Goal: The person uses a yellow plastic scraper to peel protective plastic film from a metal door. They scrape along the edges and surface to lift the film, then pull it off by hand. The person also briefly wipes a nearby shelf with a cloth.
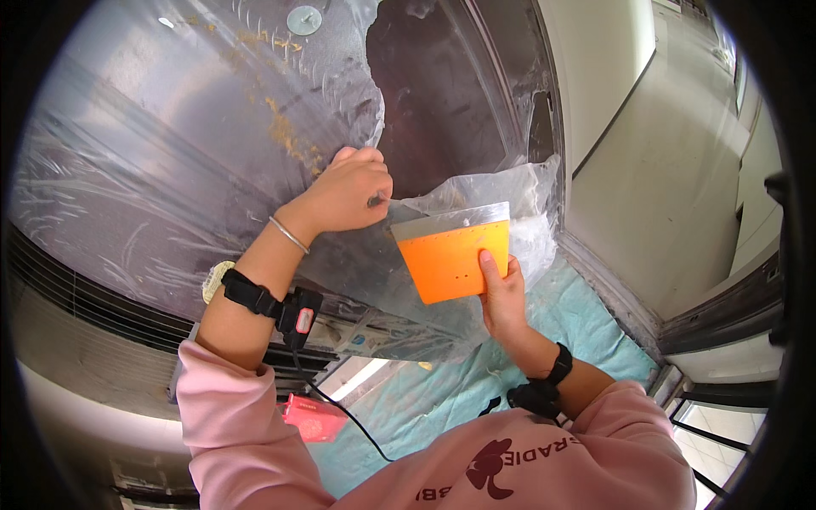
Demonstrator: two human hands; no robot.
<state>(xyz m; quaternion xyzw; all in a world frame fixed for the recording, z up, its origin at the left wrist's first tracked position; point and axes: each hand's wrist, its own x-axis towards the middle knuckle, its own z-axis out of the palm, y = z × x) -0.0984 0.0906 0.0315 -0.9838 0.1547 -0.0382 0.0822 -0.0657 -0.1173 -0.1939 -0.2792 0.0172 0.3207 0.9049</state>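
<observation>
My left hand is closed at the torn edge of a clear plastic film, with its fingers pinching the film. This film covers a dark, smooth panel, which lies bare where the film is torn away. In my right hand is a wide scraper with an orange body and a straight metal blade. My thumb presses on its face, and the blade points away from me. A loose flap of film hangs crumpled behind the blade. Yellowish smears mark the film left of the tear.
Turquoise sheeting covers the floor below, with a red packet lying on it. A round disc sits on the film near the top. A pale wall panel stands at right. A black cable runs from my left forearm strap.
</observation>
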